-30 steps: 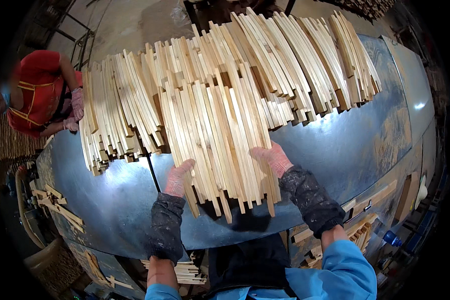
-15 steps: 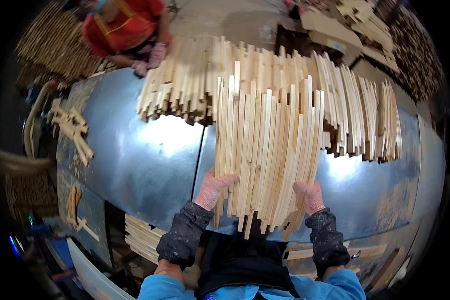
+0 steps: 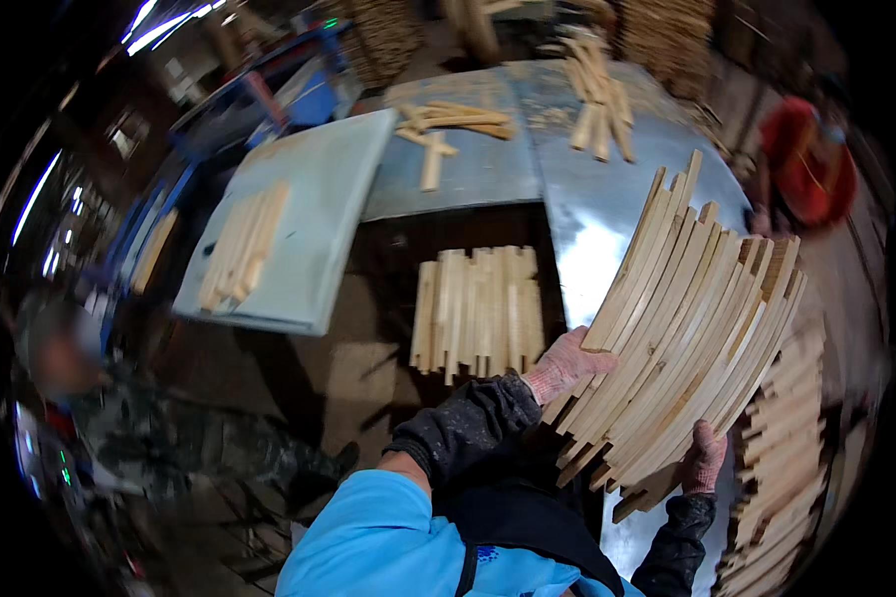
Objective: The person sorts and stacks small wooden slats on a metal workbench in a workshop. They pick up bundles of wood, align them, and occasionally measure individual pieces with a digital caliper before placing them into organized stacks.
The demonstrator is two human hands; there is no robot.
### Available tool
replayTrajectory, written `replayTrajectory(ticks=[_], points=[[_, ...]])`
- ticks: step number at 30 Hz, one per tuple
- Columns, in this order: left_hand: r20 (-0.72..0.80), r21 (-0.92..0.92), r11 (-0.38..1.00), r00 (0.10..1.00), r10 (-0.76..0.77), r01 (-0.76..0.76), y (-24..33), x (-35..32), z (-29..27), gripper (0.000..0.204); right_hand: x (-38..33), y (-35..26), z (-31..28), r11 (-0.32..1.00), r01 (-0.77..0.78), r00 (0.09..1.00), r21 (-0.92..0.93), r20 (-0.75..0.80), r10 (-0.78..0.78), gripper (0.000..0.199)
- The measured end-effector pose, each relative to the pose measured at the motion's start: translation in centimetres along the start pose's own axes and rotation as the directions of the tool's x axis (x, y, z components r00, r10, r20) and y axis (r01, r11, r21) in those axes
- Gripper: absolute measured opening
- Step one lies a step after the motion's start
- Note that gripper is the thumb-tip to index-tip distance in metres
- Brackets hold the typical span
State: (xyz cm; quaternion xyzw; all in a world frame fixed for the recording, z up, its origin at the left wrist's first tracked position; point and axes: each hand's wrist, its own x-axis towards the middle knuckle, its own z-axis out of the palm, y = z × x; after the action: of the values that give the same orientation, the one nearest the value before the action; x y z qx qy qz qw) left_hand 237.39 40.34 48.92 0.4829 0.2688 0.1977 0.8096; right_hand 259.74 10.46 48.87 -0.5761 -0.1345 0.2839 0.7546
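Observation:
Between my two gloved hands I hold a wide bundle of pale wooden strips (image 3: 677, 328), side by side with uneven ends. My left hand (image 3: 570, 366) grips its left edge, the thumb lying over the strips. At the opposite edge, near the lower end, my right hand (image 3: 705, 458) is closed on the bundle. Both hands wear pinkish knit gloves, and the fingers beneath the wood are hidden. The bundle is over the metal table (image 3: 587, 269) and my front.
A stack of strips (image 3: 478, 308) sits low, left of my bundle. Further left, a pale tilted board (image 3: 309, 269) carries a few strips. Loose offcuts (image 3: 599, 99) lie on the far tabletop. More strips (image 3: 782, 468) are at right. One person (image 3: 806, 164) stands far right, another (image 3: 149, 418) at left.
My view has swung left, bringing the tilted board, the low stack and a second person into sight. The bundle has moved along with both hands, still gripped, and now tilts.

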Motion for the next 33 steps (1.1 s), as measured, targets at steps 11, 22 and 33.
replayTrajectory(ticks=[11, 22, 33], points=[[-0.414, 0.013, 0.985, 0.896, 0.163, -0.173, 10.5, -24.9, -27.4, 0.039, -3.9, 3.7, 37.3, 0.915, -0.280, 0.793, -0.290, 0.468, 0.390, 0.073], [-0.724, 0.056, 0.997, 0.689, 0.010, 0.044, 18.2, -32.0, -47.0, 0.058, -5.2, 13.6, 60.9, 0.730, -0.511, 0.472, -0.454, 0.561, 0.680, 0.026], [-0.877, 0.372, 0.511, 0.474, -0.080, 0.775, 28.0, -25.2, -59.3, 0.088, -2.8, 19.8, 72.0, 0.659, -0.662, 0.487, -0.357, 0.463, 0.740, 0.044]])
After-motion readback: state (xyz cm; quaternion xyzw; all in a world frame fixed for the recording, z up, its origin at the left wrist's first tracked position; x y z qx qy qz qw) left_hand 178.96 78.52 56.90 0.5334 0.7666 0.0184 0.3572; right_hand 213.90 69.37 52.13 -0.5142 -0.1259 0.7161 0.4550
